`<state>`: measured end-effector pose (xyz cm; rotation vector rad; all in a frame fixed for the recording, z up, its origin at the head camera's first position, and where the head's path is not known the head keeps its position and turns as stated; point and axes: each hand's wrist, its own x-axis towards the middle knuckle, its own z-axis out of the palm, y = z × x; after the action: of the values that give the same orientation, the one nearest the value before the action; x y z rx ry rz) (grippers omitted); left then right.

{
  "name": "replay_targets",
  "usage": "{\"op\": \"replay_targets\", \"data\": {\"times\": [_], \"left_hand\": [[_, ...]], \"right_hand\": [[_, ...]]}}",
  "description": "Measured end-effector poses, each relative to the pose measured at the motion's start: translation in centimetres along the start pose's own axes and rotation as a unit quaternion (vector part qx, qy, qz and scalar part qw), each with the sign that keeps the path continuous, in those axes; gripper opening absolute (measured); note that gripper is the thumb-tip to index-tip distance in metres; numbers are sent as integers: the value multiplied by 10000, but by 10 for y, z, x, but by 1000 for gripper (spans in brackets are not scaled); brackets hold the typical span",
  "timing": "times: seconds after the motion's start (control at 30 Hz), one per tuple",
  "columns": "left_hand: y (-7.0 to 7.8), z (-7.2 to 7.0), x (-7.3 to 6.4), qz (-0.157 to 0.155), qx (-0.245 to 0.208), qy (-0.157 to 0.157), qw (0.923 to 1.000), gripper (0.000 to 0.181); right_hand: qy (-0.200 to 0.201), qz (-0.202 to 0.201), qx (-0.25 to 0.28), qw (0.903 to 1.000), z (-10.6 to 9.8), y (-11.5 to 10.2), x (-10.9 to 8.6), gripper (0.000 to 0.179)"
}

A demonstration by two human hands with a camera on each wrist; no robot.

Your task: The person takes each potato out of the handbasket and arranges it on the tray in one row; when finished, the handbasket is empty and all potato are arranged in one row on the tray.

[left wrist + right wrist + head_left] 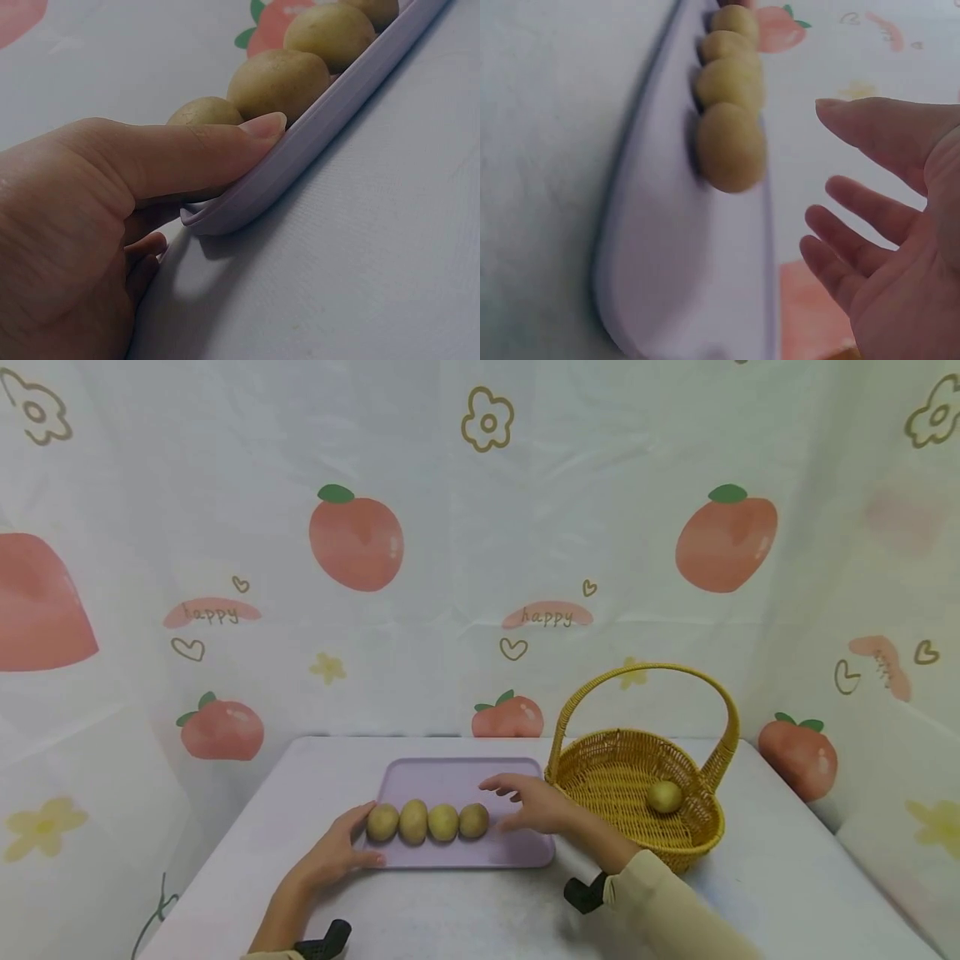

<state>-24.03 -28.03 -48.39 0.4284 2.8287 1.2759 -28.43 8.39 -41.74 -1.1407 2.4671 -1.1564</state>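
Several potatoes (413, 822) stand in a row in a pale purple tray (465, 769), from its left end toward the middle. My left hand (339, 853) grips the tray's near left corner. Its thumb (202, 154) lies along the rim beside the end potatoes (277, 84), and its other fingers are partly hidden behind the tray. Over the tray's right part hovers my right hand (536, 806), fingers spread and loosely bent, holding nothing. In the right wrist view it is apart from the nearest potato (732, 148).
A yellow wicker basket (592, 752) with a tall handle stands right of the tray, behind my right forearm. One potato (664, 797) lies inside it. The white table (480, 914) backs onto a curtain (450, 527) printed with fruit.
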Motion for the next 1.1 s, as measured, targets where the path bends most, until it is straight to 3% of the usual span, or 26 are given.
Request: {"op": "replay_targets", "data": {"times": [0.2,0.47,0.67,0.83,1.1], "left_hand": [[0,0,-1,-91,-10,-8,10000,97],[0,0,-1,-3,-47,-16,10000,97],[0,0,-2,-65,-58,-15,10000,97],[0,0,-2,-63,-36,3,10000,97],[1,0,-1,-99,-48,-6,9999,99]], "right_hand": [[-74,-24,140,9999,-31,-8,-17,46],[-717,411,364,9959,-79,-9,-42,47],[-983,690,417,9919,-114,1,-58,49],[-810,1064,753,9882,-135,17,-70,52],[-518,1817,563,9804,-155,42,-89,60]]}}
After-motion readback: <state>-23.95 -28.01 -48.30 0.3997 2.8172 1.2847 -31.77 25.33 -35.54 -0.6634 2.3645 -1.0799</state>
